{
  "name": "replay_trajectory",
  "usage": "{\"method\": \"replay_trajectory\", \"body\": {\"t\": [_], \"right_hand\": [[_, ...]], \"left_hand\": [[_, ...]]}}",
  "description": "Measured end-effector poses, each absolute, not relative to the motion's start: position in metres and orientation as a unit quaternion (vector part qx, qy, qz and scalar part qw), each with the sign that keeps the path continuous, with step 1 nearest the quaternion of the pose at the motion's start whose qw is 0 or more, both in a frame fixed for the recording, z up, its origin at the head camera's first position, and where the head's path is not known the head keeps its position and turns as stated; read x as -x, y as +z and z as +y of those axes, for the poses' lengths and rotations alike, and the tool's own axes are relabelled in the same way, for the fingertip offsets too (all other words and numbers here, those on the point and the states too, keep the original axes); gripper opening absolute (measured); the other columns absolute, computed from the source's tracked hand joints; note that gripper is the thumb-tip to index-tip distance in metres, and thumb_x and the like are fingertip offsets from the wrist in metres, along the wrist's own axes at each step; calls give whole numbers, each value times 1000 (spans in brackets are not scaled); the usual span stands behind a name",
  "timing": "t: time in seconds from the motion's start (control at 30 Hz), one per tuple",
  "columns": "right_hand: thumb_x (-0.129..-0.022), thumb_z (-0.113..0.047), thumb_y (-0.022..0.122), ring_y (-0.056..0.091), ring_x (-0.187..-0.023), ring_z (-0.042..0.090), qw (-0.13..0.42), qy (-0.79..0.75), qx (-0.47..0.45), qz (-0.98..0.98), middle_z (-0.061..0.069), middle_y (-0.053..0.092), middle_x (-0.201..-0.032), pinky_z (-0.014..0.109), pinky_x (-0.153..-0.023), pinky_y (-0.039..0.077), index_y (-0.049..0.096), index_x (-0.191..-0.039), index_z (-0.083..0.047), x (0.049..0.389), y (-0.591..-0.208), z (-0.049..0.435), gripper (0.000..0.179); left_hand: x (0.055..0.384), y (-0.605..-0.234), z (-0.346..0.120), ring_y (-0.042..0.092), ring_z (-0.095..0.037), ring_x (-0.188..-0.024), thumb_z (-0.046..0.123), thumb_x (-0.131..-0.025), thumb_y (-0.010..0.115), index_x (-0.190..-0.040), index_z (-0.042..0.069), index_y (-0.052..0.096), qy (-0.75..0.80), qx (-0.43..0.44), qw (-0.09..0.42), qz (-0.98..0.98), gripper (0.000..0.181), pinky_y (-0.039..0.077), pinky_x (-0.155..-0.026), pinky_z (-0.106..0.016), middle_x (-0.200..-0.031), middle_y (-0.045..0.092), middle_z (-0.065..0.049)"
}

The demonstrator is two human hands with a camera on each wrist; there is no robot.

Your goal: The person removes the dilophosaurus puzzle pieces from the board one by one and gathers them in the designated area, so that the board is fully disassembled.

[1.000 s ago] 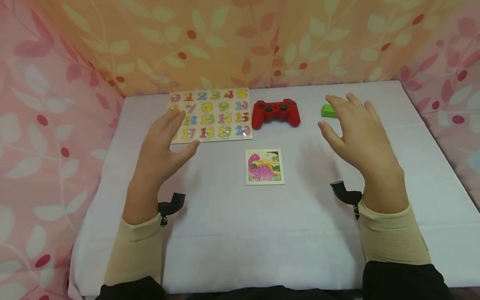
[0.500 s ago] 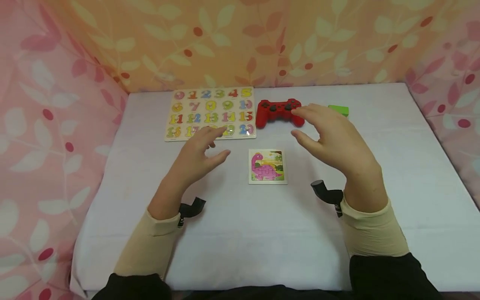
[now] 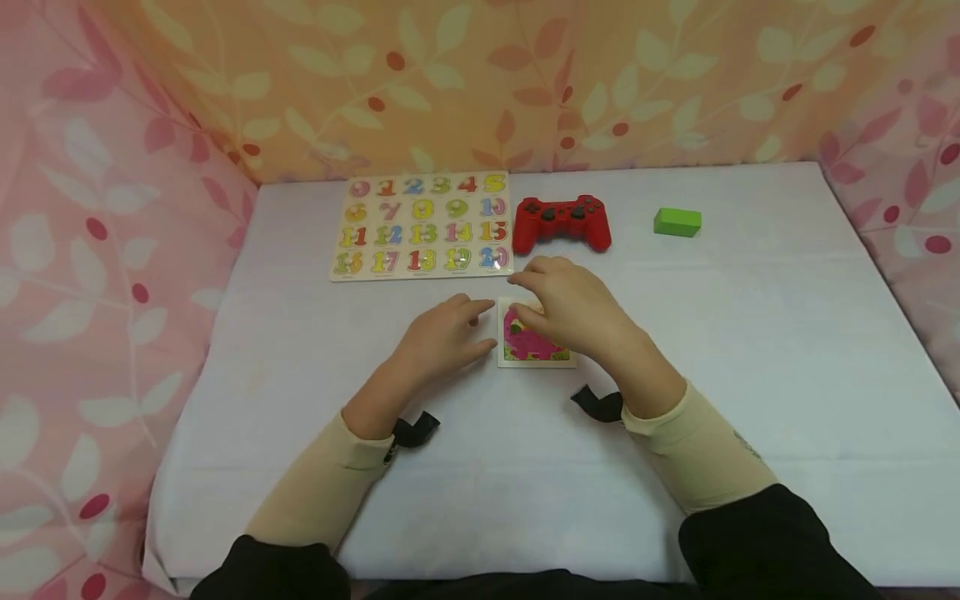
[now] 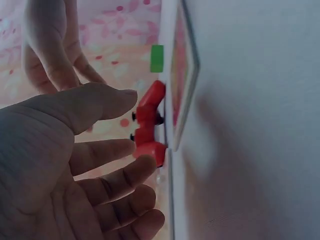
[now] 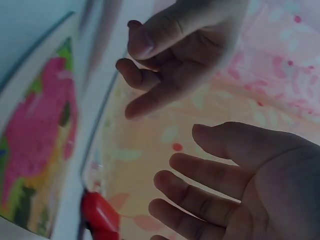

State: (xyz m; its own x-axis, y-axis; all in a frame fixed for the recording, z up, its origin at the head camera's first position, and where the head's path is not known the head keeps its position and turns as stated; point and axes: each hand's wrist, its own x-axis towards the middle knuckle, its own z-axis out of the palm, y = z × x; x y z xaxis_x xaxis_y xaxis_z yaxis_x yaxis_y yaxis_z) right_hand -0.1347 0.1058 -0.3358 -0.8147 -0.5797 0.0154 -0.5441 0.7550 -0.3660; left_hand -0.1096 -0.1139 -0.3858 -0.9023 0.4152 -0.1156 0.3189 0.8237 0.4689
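Note:
A small square jigsaw puzzle (image 3: pixel 529 348) with a pink dinosaur lies flat on the white-covered table, in its pale frame. My left hand (image 3: pixel 442 340) is at the puzzle's left edge, thumb and fingers spread apart and holding nothing. Over the puzzle's upper right part hovers my right hand (image 3: pixel 573 308), hiding some of the picture. In the right wrist view the fingers (image 5: pixel 200 172) of that hand are loosely bent with nothing between them. The left wrist view shows the left palm (image 4: pixel 40 165) beside the puzzle (image 4: pixel 186 75), with a gap between them.
Behind the puzzle lie a number board (image 3: pixel 420 225) at the left and a red game controller (image 3: pixel 562 223) against its right side. Farther right sits a green block (image 3: pixel 677 222). Patterned curtains (image 3: pixel 450 83) enclose the table (image 3: pixel 787 350) at the back and sides.
Both hands have come inward toward the puzzle, the left moving right and the right moving left and lower. The number board, controller and green block are uncovered now. The puzzle has stayed put.

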Motion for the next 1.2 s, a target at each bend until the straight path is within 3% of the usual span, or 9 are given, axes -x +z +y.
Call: {"method": "replay_trajectory", "body": {"t": [0.3, 0.67, 0.8, 1.0, 1.2], "right_hand": [[-95, -23, 70, 61, -103, 26, 131, -172, 286, 934, 11, 66, -115, 43, -89, 52, 70, -130, -4, 147, -367, 96, 40], [-94, -20, 73, 57, -92, 25, 142, -160, 287, 934, 11, 62, -105, 39, -82, 49, 73, -125, -4, 157, -388, 96, 34], [-93, -20, 76, 57, -94, 26, 140, -172, 279, 934, 10, 63, -104, 41, -88, 49, 74, -117, -4, 160, -390, 97, 30], [-91, -26, 80, 55, -99, 27, 159, -222, 250, 929, 11, 60, -108, 42, -95, 47, 67, -117, -2, 164, -398, 98, 37], [-89, -25, 82, 55, -96, 24, 174, -268, 223, 921, 8, 60, -102, 40, -87, 47, 63, -118, -6, 168, -402, 103, 39]], "left_hand": [[107, -404, -104, 53, -17, -83, 37, -91, 77, -144, 14, 60, 236, -187, 155, 941, 60, 44, -68, -34, -92, 55, -1], [109, -412, -106, 51, -16, -80, 40, -91, 77, -143, 13, 60, 229, -211, 145, 939, 61, 42, -66, -32, -89, 54, 0], [110, -415, -109, 51, -15, -80, 40, -91, 78, -143, 14, 61, 235, -215, 142, 937, 61, 42, -66, -32, -89, 54, 0], [110, -416, -110, 51, -15, -79, 39, -90, 79, -142, 15, 62, 247, -213, 143, 934, 60, 41, -66, -32, -88, 53, 0], [111, -417, -110, 51, -16, -80, 38, -90, 79, -141, 14, 63, 256, -213, 139, 933, 59, 41, -66, -32, -88, 54, -1]]}}
